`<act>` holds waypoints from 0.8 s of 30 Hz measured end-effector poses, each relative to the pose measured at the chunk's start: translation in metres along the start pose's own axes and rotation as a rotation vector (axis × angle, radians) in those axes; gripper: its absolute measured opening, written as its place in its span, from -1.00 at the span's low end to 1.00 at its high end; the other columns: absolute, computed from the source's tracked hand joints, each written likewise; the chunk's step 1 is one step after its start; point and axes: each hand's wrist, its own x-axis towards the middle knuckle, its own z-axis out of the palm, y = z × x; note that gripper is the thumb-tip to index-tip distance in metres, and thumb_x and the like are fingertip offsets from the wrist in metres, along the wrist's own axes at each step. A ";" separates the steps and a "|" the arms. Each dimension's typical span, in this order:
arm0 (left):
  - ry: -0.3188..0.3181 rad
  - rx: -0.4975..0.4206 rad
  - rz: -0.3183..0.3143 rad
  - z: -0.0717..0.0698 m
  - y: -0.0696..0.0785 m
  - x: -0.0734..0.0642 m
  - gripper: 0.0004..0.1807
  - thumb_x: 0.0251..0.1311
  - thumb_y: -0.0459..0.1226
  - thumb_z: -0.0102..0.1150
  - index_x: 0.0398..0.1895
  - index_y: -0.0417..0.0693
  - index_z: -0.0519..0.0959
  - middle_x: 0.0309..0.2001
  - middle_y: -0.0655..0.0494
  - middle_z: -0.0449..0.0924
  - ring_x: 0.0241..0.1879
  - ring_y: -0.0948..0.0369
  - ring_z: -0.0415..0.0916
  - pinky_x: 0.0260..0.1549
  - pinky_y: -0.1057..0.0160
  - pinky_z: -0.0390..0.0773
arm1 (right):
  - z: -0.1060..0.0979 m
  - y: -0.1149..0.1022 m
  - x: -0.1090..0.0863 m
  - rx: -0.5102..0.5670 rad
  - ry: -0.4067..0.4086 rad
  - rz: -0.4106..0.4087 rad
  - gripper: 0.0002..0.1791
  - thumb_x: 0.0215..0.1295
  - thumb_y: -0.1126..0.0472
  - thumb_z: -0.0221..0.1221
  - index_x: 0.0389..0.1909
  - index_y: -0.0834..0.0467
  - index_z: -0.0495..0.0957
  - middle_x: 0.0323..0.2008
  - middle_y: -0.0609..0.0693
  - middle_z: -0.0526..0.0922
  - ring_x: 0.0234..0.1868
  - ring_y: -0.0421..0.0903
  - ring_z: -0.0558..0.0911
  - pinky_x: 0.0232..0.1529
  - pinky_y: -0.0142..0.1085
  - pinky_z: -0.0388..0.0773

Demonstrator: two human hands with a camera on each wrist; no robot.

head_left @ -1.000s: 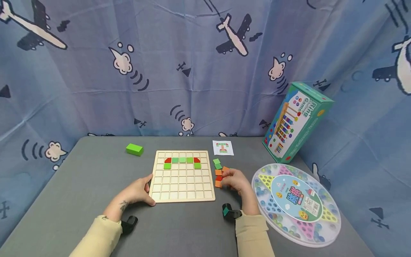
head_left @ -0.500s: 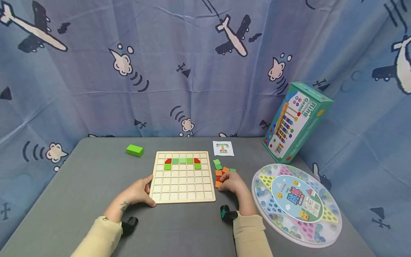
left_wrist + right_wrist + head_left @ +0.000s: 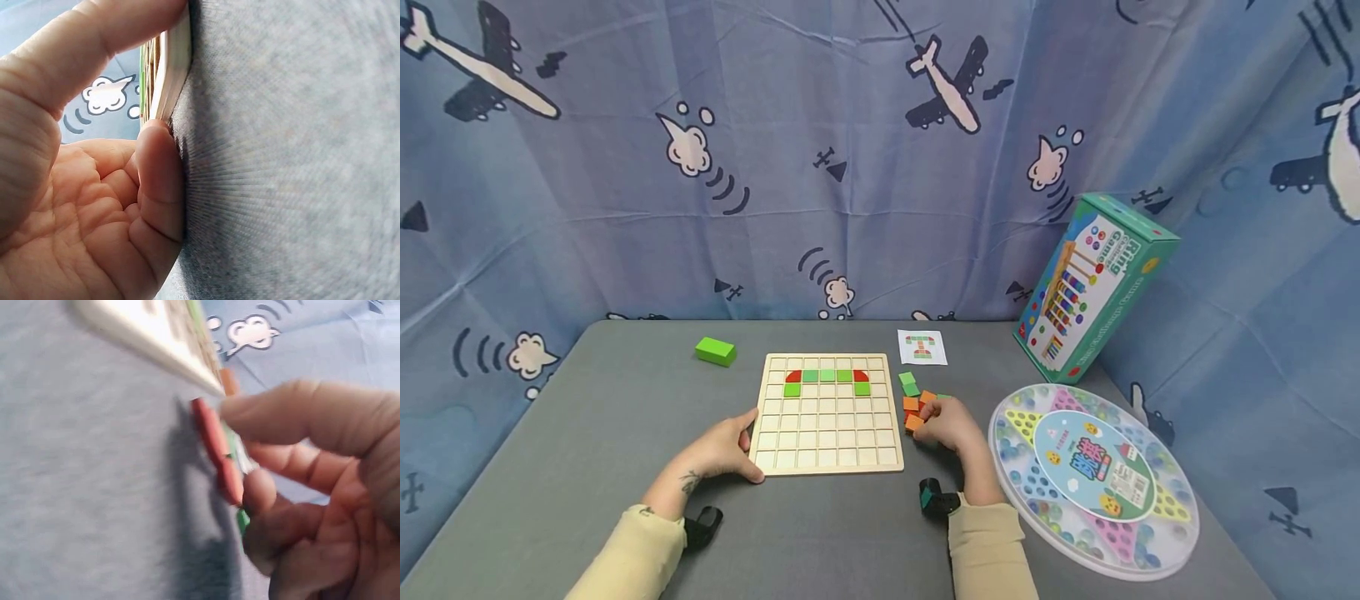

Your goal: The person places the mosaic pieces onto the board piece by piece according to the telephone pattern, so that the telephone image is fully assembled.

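Observation:
My left hand (image 3: 724, 446) holds the left edge and near-left corner of a wooden grid board (image 3: 827, 457). In the left wrist view, thumb and a curled finger touch the edge of the board (image 3: 169, 75). Red and green pieces stand in its upper rows, including a red quarter-round (image 3: 793, 377) and a green square (image 3: 862, 389). At the right, my right hand (image 3: 951, 423) pinches an orange tile (image 3: 913, 422), which sits tilted over the loose pile. The right wrist view shows reddish pieces (image 3: 212, 428) edge-on at the fingertips; it is blurred.
Loose green tiles (image 3: 908, 383) and another orange tile (image 3: 911, 403) lie beside the board. Behind them is a pattern card (image 3: 922, 347). A green block (image 3: 715, 351) is at the back left. A round marble game (image 3: 1093, 479) and a leaning box (image 3: 1093, 287) occupy the right.
My right fingers first drew back slightly toward me, then closed on the nearest orange tile, which has shifted up and turned. The left hand and the board have stayed in place.

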 end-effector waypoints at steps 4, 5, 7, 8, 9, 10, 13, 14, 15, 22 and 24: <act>-0.002 0.015 0.011 0.000 -0.001 0.001 0.21 -0.54 -0.43 0.53 0.34 -0.46 0.06 -0.51 -0.02 0.35 -0.55 0.19 0.24 -0.56 0.31 0.26 | 0.001 -0.008 0.004 0.243 0.025 -0.066 -0.70 -0.23 0.49 0.26 -0.39 0.31 0.44 -0.62 -0.03 0.39 -0.65 -0.15 0.33 -0.63 -0.35 0.27; 0.000 0.014 0.010 0.000 -0.001 0.001 0.21 -0.54 -0.43 0.54 0.34 -0.46 0.06 -0.51 -0.01 0.35 -0.55 0.19 0.24 -0.56 0.32 0.26 | 0.003 -0.011 0.005 0.306 0.024 -0.083 -0.70 -0.20 0.51 0.25 -0.36 0.31 0.42 -0.63 -0.05 0.39 -0.67 -0.17 0.32 -0.65 -0.35 0.26; 0.001 0.017 0.014 0.000 -0.002 0.001 0.21 -0.55 -0.42 0.54 0.34 -0.46 0.06 -0.52 0.00 0.35 -0.55 0.20 0.24 -0.56 0.32 0.26 | 0.009 -0.019 0.009 0.434 0.008 -0.119 -0.69 -0.12 0.54 0.21 -0.30 0.31 0.40 -0.63 -0.07 0.40 -0.71 -0.19 0.29 -0.67 -0.38 0.22; 0.000 0.017 0.015 0.000 -0.002 0.001 0.21 -0.54 -0.42 0.54 0.34 -0.46 0.06 -0.52 0.00 0.35 -0.55 0.20 0.24 -0.55 0.31 0.26 | 0.013 -0.024 0.012 0.489 0.000 -0.137 -0.69 -0.08 0.54 0.20 -0.28 0.31 0.39 -0.62 -0.07 0.41 -0.72 -0.21 0.28 -0.68 -0.39 0.20; 0.003 0.012 0.010 0.000 -0.002 0.001 0.21 -0.55 -0.42 0.54 0.35 -0.45 0.07 -0.52 0.01 0.34 -0.55 0.20 0.24 -0.55 0.31 0.26 | 0.018 -0.028 0.014 0.542 -0.009 -0.157 -0.69 -0.05 0.55 0.18 -0.25 0.31 0.39 -0.60 -0.08 0.42 -0.72 -0.22 0.26 -0.68 -0.40 0.18; 0.004 0.012 0.010 0.000 -0.002 0.001 0.22 -0.55 -0.42 0.54 0.35 -0.44 0.07 -0.52 0.01 0.34 -0.55 0.19 0.24 -0.55 0.31 0.26 | 0.022 -0.033 0.017 0.589 -0.012 -0.175 -0.69 -0.03 0.55 0.17 -0.23 0.30 0.39 -0.58 -0.09 0.43 -0.73 -0.23 0.24 -0.68 -0.41 0.16; -0.003 0.011 0.010 -0.001 -0.002 0.000 0.21 -0.53 -0.43 0.53 0.35 -0.45 0.06 -0.51 0.00 0.34 -0.54 0.19 0.24 -0.55 0.30 0.26 | 0.035 -0.047 0.026 0.703 -0.025 -0.221 -0.68 0.02 0.54 0.17 -0.17 0.30 0.42 -0.54 -0.11 0.46 -0.72 -0.24 0.23 -0.66 -0.41 0.14; -0.003 0.011 0.006 -0.001 -0.002 0.000 0.21 -0.53 -0.43 0.53 0.35 -0.45 0.06 -0.51 0.00 0.34 -0.54 0.19 0.24 -0.54 0.30 0.26 | 0.039 -0.052 0.029 0.721 -0.025 -0.230 -0.68 0.02 0.54 0.17 -0.16 0.28 0.44 -0.53 -0.12 0.47 -0.72 -0.25 0.23 -0.65 -0.41 0.15; -0.002 0.011 0.003 -0.001 -0.002 0.001 0.21 -0.53 -0.43 0.53 0.35 -0.45 0.06 -0.51 0.00 0.34 -0.54 0.18 0.24 -0.54 0.30 0.26 | 0.043 -0.057 0.031 0.740 -0.029 -0.236 -0.67 0.03 0.54 0.17 -0.15 0.27 0.45 -0.52 -0.12 0.47 -0.72 -0.25 0.23 -0.66 -0.41 0.14; 0.006 0.013 -0.016 0.001 -0.003 0.002 0.20 -0.53 -0.43 0.54 0.35 -0.42 0.07 -0.51 0.01 0.35 -0.53 0.19 0.25 -0.52 0.30 0.27 | 0.066 -0.075 0.049 0.721 -0.062 -0.204 -0.67 0.03 0.52 0.19 -0.13 0.29 0.49 -0.56 -0.13 0.51 -0.70 -0.23 0.29 -0.62 -0.37 0.21; 0.003 0.011 -0.009 0.000 -0.003 0.002 0.21 -0.54 -0.43 0.53 0.35 -0.43 0.06 -0.50 0.00 0.35 -0.53 0.19 0.25 -0.52 0.30 0.27 | 0.071 -0.079 0.051 0.662 -0.062 -0.177 -0.66 0.02 0.51 0.20 -0.11 0.31 0.49 -0.56 -0.12 0.50 -0.68 -0.22 0.32 -0.59 -0.35 0.25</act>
